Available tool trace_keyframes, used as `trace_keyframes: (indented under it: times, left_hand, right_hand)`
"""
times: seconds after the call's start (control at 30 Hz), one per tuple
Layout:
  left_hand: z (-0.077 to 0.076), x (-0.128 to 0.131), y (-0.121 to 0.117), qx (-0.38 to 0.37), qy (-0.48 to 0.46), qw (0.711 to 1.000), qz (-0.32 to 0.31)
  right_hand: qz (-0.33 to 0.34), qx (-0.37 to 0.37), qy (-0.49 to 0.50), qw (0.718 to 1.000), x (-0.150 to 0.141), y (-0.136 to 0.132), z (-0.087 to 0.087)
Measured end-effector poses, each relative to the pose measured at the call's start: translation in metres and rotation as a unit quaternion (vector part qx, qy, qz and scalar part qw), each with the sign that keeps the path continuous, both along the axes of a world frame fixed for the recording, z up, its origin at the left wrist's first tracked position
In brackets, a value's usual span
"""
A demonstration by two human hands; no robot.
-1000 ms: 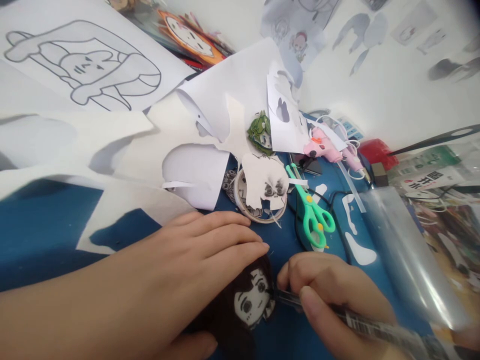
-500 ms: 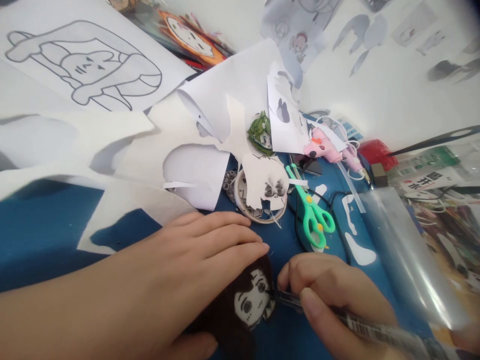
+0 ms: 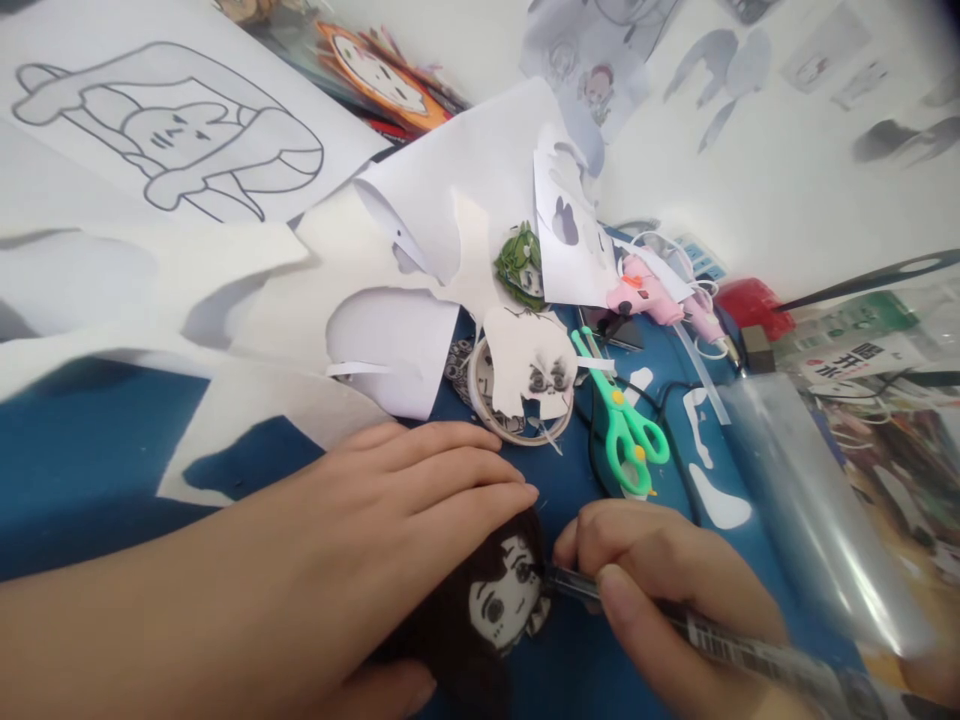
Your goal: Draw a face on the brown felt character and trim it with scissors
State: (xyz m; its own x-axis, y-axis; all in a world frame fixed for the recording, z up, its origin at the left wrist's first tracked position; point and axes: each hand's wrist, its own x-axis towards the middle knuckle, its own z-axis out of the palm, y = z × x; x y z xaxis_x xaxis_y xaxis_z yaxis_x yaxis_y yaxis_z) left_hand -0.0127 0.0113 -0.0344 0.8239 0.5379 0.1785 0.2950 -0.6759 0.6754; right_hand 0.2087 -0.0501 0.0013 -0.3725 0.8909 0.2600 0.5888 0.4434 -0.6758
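Flat across the dark brown hair of a cartoon-face cutout [image 3: 510, 604] lies my left hand [image 3: 420, 510], its fingers stretched out and the thumb apart. The cutout has a white face with drawn eyes and a small mouth. In my right hand [image 3: 667, 580] a dark-tipped pen [image 3: 742, 645] is pinched, its clear barrel bearing a printed label. The pen's tip meets the face at the eye nearer the right hand. Part of the cutout's hair is hidden under my left hand and forearm.
Green-handled scissors [image 3: 626, 430] lie beyond my right hand, beside a tape roll [image 3: 474, 385] topped by a white face cutout [image 3: 517, 365]. Cut paper sheets [image 3: 262, 310] spread at the left. Pink glue guns [image 3: 649, 290] and a clear plastic roll [image 3: 817, 510] lie to the right.
My right hand and the pen have shifted very slightly up and left, the tip staying at the same eye. My left hand has not visibly moved.
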Motion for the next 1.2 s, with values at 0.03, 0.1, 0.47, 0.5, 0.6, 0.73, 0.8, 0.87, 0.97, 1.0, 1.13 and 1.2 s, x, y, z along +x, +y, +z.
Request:
trace_keyframes:
  times: [0.03,0.1,0.47,0.5,0.6,0.73,0.8,0.87,0.97,1.0,1.13,1.2]
  left_hand:
    - [0.0001,0.0004,0.0000,0.026,0.005,1.000,-0.009]
    - [0.0001,0.0011,0.0002,0.066,0.013,0.998,-0.020]
    - [0.0028,-0.0001,0.0042,0.040,-0.003,0.999,-0.032]
    - [0.0037,0.0002,0.0044,0.034,-0.009,0.999,-0.032]
    - [0.0060,0.0020,0.0037,0.030,-0.014,0.999,-0.031]
    - [0.0058,0.0026,0.0023,0.031,-0.016,0.999,-0.030]
    - [0.0051,0.0022,0.0025,0.034,-0.014,0.999,-0.030]
    - [0.0050,0.0021,0.0031,0.039,-0.005,0.999,-0.032]
    - [0.0056,0.0025,0.0041,0.040,0.005,0.999,-0.031]
    - [0.0056,0.0027,0.0043,0.039,0.004,0.999,-0.030]
    - [0.0031,0.0035,0.0042,0.055,-0.039,0.998,-0.017]
    - [0.0035,0.0034,0.0046,0.074,-0.067,0.995,-0.004]
  right_hand:
    - [0.001,0.000,-0.001,1.000,-0.0001,0.0002,0.0000]
    - [0.004,0.004,-0.002,1.000,-0.0002,0.0007,0.0002]
    - [0.016,0.002,-0.016,1.000,0.0010,-0.0002,0.0026]
    - [0.022,0.000,-0.017,1.000,0.0014,0.0000,0.0021]
    - [0.038,-0.006,-0.013,0.999,0.0026,0.0005,0.0002]
    - [0.029,-0.010,-0.008,0.999,0.0029,-0.0002,-0.0005]
    - [0.035,-0.014,-0.005,0.999,0.0027,-0.0003,0.0001]
    - [0.040,-0.013,-0.006,0.999,0.0024,-0.0001,0.0009]
    - [0.038,-0.011,-0.004,0.999,0.0018,0.0002,0.0005]
    - [0.034,-0.014,-0.001,0.999,0.0016,0.0001,-0.0002]
    - [-0.027,-0.024,0.136,0.990,0.0010,-0.0004,-0.0046]
    - [-0.085,-0.029,0.276,0.957,0.0005,-0.0005,-0.0062]
